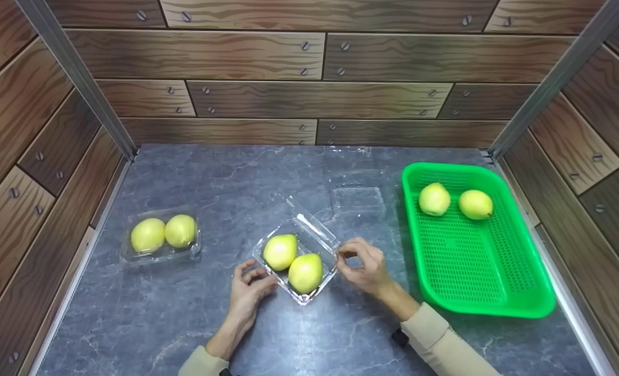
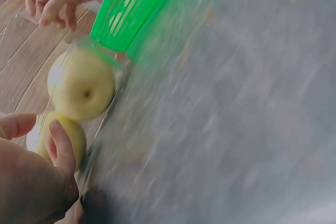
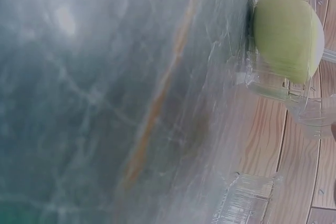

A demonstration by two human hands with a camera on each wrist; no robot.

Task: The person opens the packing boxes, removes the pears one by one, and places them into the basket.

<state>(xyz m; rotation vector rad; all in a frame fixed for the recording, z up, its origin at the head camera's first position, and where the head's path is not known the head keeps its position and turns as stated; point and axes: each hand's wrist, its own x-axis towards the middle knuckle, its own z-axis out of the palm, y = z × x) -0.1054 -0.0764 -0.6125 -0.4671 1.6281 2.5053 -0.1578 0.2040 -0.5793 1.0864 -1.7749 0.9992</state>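
Observation:
Two yellow-green pears, a rear pear (image 1: 281, 251) and a front pear (image 1: 305, 273), sit in a clear plastic clamshell container (image 1: 304, 299) at mid-table. Its hinged lid (image 1: 314, 227) stands raised on the far right side. My left hand (image 1: 247, 297) is at the container's near left side, fingers spread and loosely bent, thumb by the rim. At the right corner, the thumb and index finger of my right hand (image 1: 364, 266) meet at the lid's edge and pinch it. The left wrist view shows a pear (image 2: 81, 85) beyond my left hand (image 2: 39, 177).
A green plastic basket (image 1: 544, 292) on the right holds two pears, one upright pear (image 1: 435, 199) and one lying pear (image 1: 475, 204). On the left stands another clear container (image 1: 166, 257) with two pears. More clear plastic containers (image 1: 359, 201) lie behind, hard to make out.

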